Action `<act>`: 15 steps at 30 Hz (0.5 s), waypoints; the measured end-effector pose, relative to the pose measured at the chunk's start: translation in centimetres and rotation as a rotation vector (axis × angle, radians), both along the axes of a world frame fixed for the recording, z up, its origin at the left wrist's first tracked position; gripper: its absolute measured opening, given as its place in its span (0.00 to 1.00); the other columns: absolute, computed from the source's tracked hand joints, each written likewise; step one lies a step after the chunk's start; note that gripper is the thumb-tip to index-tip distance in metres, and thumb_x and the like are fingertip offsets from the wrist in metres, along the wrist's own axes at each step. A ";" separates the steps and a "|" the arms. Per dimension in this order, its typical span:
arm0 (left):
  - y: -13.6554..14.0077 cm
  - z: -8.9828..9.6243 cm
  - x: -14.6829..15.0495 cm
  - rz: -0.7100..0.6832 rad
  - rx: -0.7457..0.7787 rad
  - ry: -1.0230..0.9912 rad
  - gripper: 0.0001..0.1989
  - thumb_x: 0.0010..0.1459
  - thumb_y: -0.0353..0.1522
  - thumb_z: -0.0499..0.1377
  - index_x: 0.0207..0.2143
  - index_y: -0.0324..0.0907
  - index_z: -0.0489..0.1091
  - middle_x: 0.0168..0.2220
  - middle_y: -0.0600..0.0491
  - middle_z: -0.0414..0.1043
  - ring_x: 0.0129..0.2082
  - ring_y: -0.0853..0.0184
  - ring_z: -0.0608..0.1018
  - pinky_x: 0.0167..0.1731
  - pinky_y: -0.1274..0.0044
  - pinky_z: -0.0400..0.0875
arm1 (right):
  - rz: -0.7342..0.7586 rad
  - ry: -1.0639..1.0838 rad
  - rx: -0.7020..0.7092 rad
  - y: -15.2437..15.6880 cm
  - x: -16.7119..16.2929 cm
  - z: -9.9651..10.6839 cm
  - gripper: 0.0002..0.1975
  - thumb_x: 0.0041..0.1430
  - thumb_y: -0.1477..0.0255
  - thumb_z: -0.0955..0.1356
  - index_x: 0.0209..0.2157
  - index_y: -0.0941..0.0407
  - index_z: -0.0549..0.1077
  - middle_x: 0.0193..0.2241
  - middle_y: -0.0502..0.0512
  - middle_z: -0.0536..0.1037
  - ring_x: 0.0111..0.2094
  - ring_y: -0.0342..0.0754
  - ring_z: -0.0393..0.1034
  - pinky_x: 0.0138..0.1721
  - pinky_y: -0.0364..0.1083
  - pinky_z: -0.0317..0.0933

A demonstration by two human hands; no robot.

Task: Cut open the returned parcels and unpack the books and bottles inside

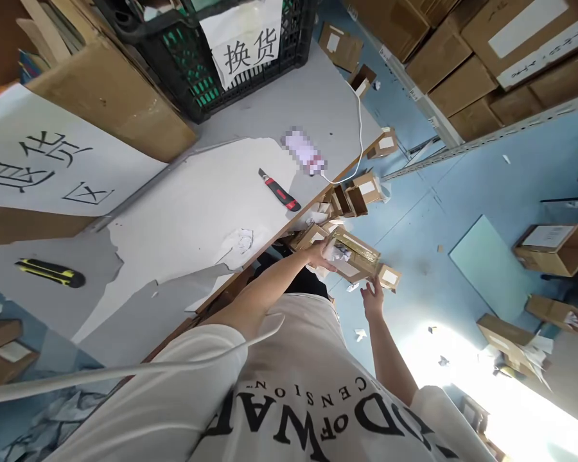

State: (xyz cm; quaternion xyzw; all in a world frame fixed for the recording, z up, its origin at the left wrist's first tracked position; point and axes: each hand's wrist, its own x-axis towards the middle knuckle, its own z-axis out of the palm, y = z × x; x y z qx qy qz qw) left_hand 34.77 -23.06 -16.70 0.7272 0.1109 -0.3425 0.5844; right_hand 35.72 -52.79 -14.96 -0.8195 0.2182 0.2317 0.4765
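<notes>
A small cardboard box (pixel 360 255) with shiny tape along one side and crumpled whitish material at its left end is held out past the edge of the table. My left hand (pixel 320 256) grips its left side, the fingers laid against the cardboard. At the lower right corner of the same box, my right hand (pixel 373 297) holds on with its fingertips. Part of each grip is hidden behind the box. On the table lie a red and black utility knife (pixel 280 190), with its blade end pointing away from me, and a yellow and black utility knife (pixel 51 272).
A black crate (pixel 183 61) and a large carton (pixel 110 96) stand on the white table (pixel 192 192). A pixelated device (pixel 304 151) has a white cable (pixel 360 138). Small boxes litter the blue floor (pixel 424 256); a shelf (pixel 443 122) holds cartons at the right.
</notes>
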 end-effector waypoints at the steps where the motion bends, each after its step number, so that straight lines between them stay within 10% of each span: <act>1: 0.1 -0.1 -0.1 -0.024 0.014 0.041 0.73 0.27 0.53 0.71 0.68 0.38 0.33 0.69 0.36 0.38 0.68 0.46 0.49 0.62 0.60 0.54 | 0.014 0.003 -0.013 -0.3 -0.2 -0.2 0.44 0.40 0.68 0.66 0.63 0.49 0.56 0.65 0.62 0.57 0.62 0.60 0.59 0.52 0.57 0.64; 7: 2.3 1.0 -3.7 0.102 0.105 -0.135 0.66 0.38 0.55 0.66 0.68 0.34 0.35 0.70 0.38 0.34 0.69 0.50 0.43 0.66 0.63 0.45 | 0.284 -0.227 -0.082 3.0 0.2 -0.4 0.40 0.48 0.68 0.64 0.65 0.55 0.54 0.61 0.67 0.63 0.60 0.60 0.62 0.52 0.60 0.64; 11: 6.7 2.5 -11.2 0.346 0.375 -0.416 0.48 0.50 0.52 0.61 0.66 0.40 0.49 0.69 0.41 0.43 0.69 0.54 0.46 0.66 0.61 0.42 | 0.670 -0.306 0.171 13.0 0.0 -0.5 0.32 0.51 0.69 0.64 0.60 0.56 0.62 0.57 0.65 0.67 0.56 0.57 0.66 0.52 0.59 0.66; 15: 10.8 2.3 -18.5 0.837 0.687 -0.169 0.45 0.56 0.49 0.57 0.67 0.37 0.44 0.70 0.37 0.29 0.69 0.48 0.33 0.64 0.52 0.35 | 0.963 -0.086 0.409 25.0 -2.5 -1.1 0.33 0.50 0.73 0.65 0.60 0.52 0.62 0.58 0.60 0.67 0.54 0.55 0.67 0.50 0.56 0.68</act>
